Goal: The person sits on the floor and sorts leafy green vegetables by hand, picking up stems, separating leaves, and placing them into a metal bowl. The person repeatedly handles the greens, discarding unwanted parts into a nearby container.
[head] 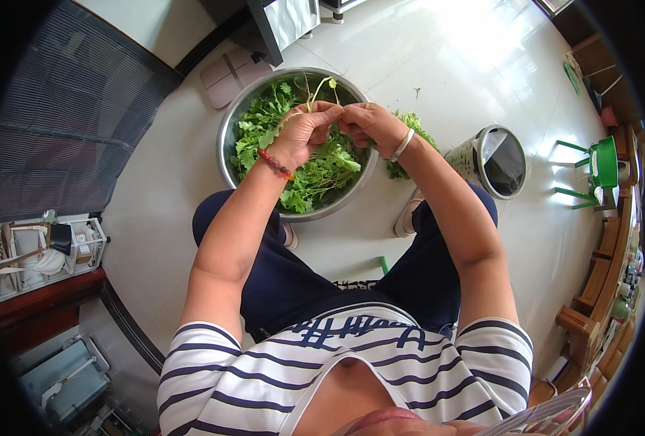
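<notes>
My left hand (303,131), with a red bead bracelet at its wrist, holds a leafy green plant by its pale stem (313,98). Thin roots and a small yellowish leaf (332,83) stick up beyond the fingers. My right hand (374,125), wearing a pale bangle, meets the left at the fingertips and pinches part of the same plant; the exact grip is hidden by the fingers. Both hands are above a wide metal basin (322,215) heaped with leafy greens (322,177). More greens (417,128) lie on the floor right of the basin, partly behind my right forearm.
A patterned waste bin (464,157) with a dark liner stands to the right. Beyond it is a green stool (603,162) near wooden furniture (578,321). A flat pinkish board (225,73), perhaps a scale, lies behind the basin. At left is a white rack (96,240).
</notes>
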The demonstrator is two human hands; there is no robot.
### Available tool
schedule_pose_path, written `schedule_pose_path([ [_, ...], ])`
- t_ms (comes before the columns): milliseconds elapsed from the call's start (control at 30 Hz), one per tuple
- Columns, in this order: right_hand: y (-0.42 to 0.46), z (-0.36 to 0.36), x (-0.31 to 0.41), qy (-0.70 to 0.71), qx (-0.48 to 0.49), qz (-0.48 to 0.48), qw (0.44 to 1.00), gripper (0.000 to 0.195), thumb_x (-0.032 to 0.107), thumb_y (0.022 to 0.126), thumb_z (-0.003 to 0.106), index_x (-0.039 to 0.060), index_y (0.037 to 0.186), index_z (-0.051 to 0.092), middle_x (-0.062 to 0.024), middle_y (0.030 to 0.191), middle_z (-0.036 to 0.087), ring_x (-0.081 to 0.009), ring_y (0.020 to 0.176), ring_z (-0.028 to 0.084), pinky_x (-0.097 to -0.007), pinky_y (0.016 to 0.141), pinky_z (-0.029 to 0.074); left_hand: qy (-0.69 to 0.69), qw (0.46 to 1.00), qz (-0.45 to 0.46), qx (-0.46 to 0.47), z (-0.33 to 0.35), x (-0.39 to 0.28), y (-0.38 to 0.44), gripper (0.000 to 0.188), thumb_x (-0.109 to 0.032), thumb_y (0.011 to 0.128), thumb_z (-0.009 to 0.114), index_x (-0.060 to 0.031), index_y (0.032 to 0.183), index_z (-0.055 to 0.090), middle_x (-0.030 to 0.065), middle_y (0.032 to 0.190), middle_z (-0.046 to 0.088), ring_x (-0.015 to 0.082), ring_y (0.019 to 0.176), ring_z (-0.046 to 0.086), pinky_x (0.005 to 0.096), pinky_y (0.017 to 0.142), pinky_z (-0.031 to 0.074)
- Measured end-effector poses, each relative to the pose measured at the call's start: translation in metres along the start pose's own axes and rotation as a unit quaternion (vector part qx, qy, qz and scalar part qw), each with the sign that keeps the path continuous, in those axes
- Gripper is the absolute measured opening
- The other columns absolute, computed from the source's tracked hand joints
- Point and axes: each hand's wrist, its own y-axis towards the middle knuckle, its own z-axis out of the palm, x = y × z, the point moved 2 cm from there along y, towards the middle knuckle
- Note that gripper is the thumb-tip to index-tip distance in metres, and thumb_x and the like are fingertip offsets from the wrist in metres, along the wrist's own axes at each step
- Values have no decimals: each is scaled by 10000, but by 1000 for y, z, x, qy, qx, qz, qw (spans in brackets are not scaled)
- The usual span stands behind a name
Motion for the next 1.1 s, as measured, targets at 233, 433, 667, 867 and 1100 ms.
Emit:
schedule_pose_path([
  [233, -3, -2, 6, -46, -125, -89, 987, 252, 199, 903, 481, 52, 752, 617, 47, 587, 456, -56, 502, 394, -224, 459, 349, 143, 986, 44, -69, 2, -2, 1, 86, -124, 856, 695, -83, 851, 619, -79, 630, 483, 25, 494, 358, 179, 459, 269],
  [433, -2, -4, 8, -59, -153, -104, 981, 238, 234, 900, 545, 44, 801, 650, 42, 634, 523, -53, 527, 435, -219, 475, 363, 82, 996, 23, -24, 4, 8, 1, 110, -146, 854, 710, -69, 859, 631, -35, 705, 583, 29, 542, 452, 174, 482, 319],
  [667, -3, -3, 6, -103, -175, -101, 974, 220, 223, 838, 699, 6, 869, 685, 3, 723, 626, -55, 641, 528, -216, 575, 435, 130, 989, 49, -47, 5, 4, 0, 139, -142, 832, 735, -43, 887, 654, -10, 740, 621, 44, 563, 476, 189, 521, 359],
  [867, -9, -33, 22, -159, -194, -121, 960, 220, 185, 813, 725, -10, 914, 708, -45, 788, 688, -90, 697, 578, -241, 672, 483, 155, 987, 23, -35, 9, 1, -2, 175, -158, 837, 722, -30, 943, 669, -14, 739, 613, 40, 566, 467, 180, 530, 359],
  [1100, -25, -137, 29, -335, -340, -92, 874, 263, 249, 797, 729, 9, 903, 727, -74, 768, 701, -133, 677, 604, -292, 663, 498, 70, 997, 8, -16, 0, -1, 2, 243, -213, 906, 606, -3, 1021, 648, 46, 865, 613, 63, 641, 480, 210, 564, 357],
])
